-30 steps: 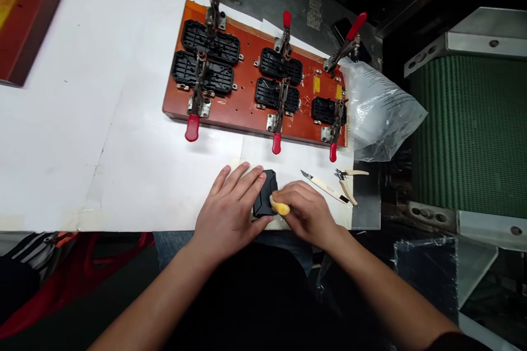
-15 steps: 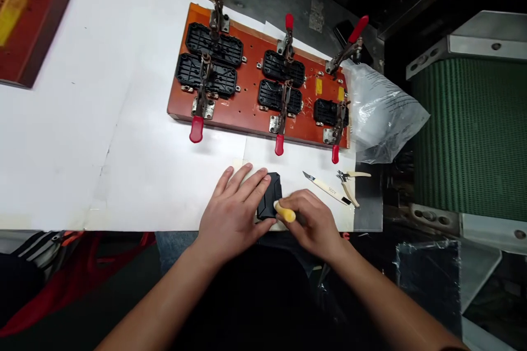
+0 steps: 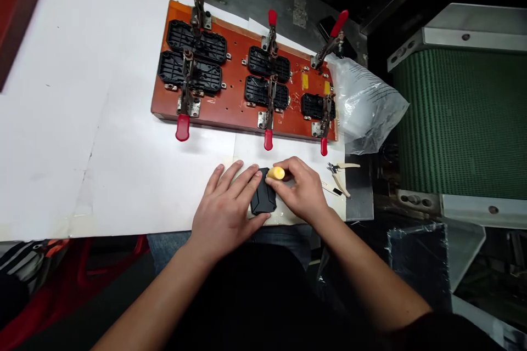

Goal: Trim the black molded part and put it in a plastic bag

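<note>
while the left hand [image 3: 224, 205] is laid flat with its fingers spread open, a black part [image 3: 263, 198] is pressed down under its fingertips, with the thumb set at the part's near end. the right hand [image 3: 300, 189] is closed around a yellow tool [image 3: 275, 173], whose rounded end is seen at the far end of the part; whether it touches the part cannot be told. the part is kept between the two hands, lying lengthwise away from the person, on a pale sheet [image 3: 251, 151] near the front edge of the counter [image 3: 102, 148].

just right of the right hand, a knife [image 3: 332, 188] with a pale handle is partly hidden by that hand, and pliers [image 3: 340, 173] are laid beside it. farther back, an orange board [image 3: 236, 107] is set on the counter, and five seated parts [image 3: 214, 46] are held on it in three groups under clamps [image 3: 182, 127] with red grips. one clamp at the board's far right corner is raised. a clear bag [image 3: 364, 101] is crumpled against the board's right end. a green belt [image 3: 453, 120] is seen to the right of the counter, and a dark red slab [image 3: 18, 5] at its far left corner.
</note>
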Demonstrator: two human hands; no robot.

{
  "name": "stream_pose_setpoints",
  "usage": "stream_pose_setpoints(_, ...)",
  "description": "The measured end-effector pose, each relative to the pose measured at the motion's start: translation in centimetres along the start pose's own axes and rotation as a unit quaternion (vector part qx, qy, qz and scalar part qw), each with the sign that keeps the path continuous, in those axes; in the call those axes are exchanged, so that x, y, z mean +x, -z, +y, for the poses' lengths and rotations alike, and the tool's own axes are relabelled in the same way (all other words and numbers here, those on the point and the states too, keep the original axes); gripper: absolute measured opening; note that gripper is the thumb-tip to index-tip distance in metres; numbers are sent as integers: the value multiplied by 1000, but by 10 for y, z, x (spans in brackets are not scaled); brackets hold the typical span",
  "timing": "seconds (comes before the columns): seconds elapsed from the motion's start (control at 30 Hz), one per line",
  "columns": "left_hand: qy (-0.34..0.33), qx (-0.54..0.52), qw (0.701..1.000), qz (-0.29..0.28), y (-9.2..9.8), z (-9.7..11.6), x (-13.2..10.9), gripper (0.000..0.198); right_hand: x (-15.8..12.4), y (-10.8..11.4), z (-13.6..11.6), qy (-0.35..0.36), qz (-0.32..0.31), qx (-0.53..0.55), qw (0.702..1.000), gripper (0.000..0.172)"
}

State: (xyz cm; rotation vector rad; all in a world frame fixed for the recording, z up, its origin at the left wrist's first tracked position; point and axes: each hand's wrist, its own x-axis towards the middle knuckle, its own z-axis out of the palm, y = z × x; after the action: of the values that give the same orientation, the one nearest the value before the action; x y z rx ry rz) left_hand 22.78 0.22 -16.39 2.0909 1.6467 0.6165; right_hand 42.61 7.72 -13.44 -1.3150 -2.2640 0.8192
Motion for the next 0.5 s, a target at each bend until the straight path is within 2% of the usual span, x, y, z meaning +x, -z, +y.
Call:
stream_pose_setpoints(0.1,-6,-6,1000,5,-1,0,-1,73,8,-2,-2,-36,7,5,999,17)
stream_pose_setpoints(0.5,-2,5,1000,6,-4,0,-1,73,12,-1,-5,-65,6,-27,997,20)
